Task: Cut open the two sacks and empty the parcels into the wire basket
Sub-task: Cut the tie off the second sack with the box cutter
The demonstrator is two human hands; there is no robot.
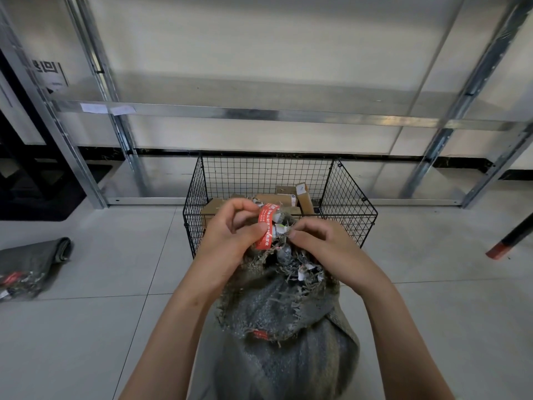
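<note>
A grey woven sack (pixel 285 342) stands upright on the floor in front of me, its frayed top bunched and bound with red printed tape (pixel 266 226). My left hand (pixel 230 235) pinches the red tape at the sack's top. My right hand (pixel 320 246) pinches the frayed sack mouth just to the right of the tape. Behind the sack stands a black wire basket (pixel 346 197) holding several brown cardboard parcels (pixel 304 197). A second grey sack (pixel 31 267) lies flat and crumpled on the floor at the far left. No cutting tool is visible.
Metal shelving uprights and rails (pixel 230 111) run along the wall behind the basket. A dark leg with a red foot (pixel 501 246) stands at the right. Pale floor tiles (pixel 115 255) spread around the sack.
</note>
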